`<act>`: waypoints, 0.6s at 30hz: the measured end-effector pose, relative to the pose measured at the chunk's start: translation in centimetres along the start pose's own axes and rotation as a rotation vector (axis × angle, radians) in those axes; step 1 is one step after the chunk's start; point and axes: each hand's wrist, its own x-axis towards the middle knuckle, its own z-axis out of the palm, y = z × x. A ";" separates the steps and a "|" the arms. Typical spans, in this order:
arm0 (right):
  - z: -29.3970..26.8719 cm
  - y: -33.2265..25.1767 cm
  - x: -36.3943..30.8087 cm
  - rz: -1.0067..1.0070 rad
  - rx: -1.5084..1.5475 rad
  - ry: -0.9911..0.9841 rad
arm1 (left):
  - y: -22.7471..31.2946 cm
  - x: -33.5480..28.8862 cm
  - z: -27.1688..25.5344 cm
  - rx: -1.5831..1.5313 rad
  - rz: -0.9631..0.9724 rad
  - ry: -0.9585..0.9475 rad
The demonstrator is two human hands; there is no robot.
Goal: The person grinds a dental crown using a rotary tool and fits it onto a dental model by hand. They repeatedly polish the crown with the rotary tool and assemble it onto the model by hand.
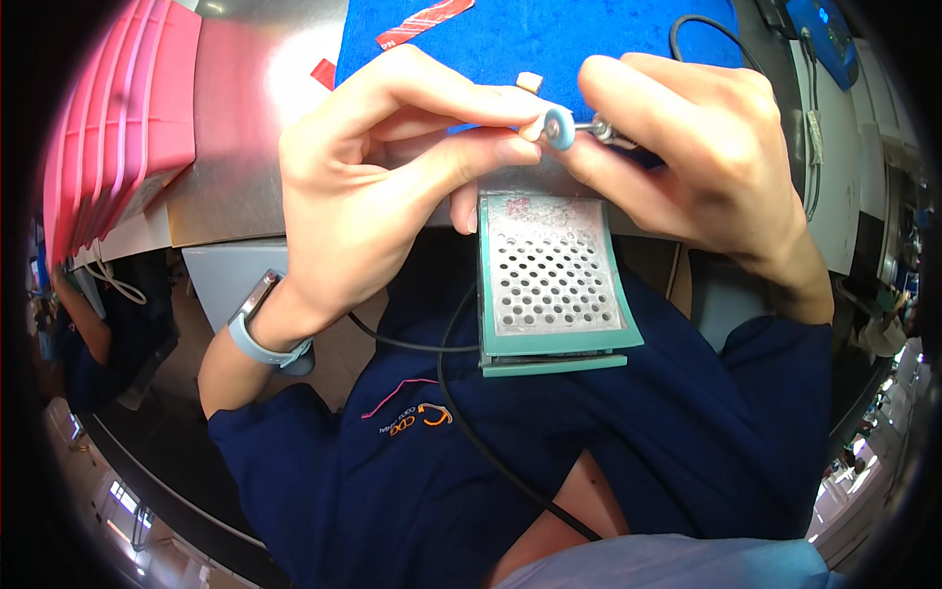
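Between thumb and index finger, my left hand (pixel 373 167) pinches a small cream-coloured piece (pixel 532 130), mostly covered by the fingertips; it looks like a dental crown. My right hand (pixel 697 137) grips a rotary handpiece (pixel 606 129), its body largely hidden by the fingers. A pale blue polishing disc (pixel 559 128) on the handpiece's tip is right against the cream piece, or very near it; I cannot tell if they touch. Just below both hands is a perforated metal plate in a green frame (pixel 554 275). A second small cream piece (pixel 530 81) lies beyond my fingers on a blue cloth (pixel 549 39).
Pink ribbed trays (pixel 123 118) stand at the left on the metal bench (pixel 235 128). Red printed strips (pixel 424 22) lie at the far edge. A blue control box (pixel 822 41) sits far right, with black cables nearby. Another cable (pixel 461 412) crosses my lap.
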 end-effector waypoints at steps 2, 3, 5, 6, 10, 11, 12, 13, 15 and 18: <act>0.3 -0.1 -0.1 -0.006 0.017 0.077 | 0.1 0.0 0.0 0.020 -0.007 0.004; 0.2 -0.3 -0.1 -0.008 0.018 0.079 | 0.2 0.0 0.1 0.007 -0.004 0.000; 0.0 -0.8 -0.2 0.017 -0.052 -0.046 | 0.2 -0.1 0.0 -0.009 -0.004 -0.004; 0.0 -0.4 -0.1 0.000 -0.033 -0.015 | 0.0 -0.1 0.0 -0.008 -0.002 0.002; 0.3 -0.3 -0.2 0.002 0.048 0.065 | 0.2 0.0 0.2 -0.014 -0.004 0.003; 0.0 -0.6 -0.3 0.013 0.002 -0.053 | 0.2 -0.1 0.2 -0.014 -0.005 0.003; -0.1 -0.5 -0.2 0.004 0.000 -0.051 | 0.2 -0.1 0.1 -0.010 -0.005 0.005; -0.1 -0.5 0.0 -0.006 -0.002 -0.049 | 0.2 -0.2 0.1 -0.006 -0.004 0.006; 0.2 0.0 -0.1 -0.007 0.023 0.021 | 0.1 0.0 0.1 -0.013 -0.007 0.004; 0.2 -0.5 -0.3 -0.004 0.029 0.047 | 0.2 0.1 0.1 -0.001 -0.001 0.003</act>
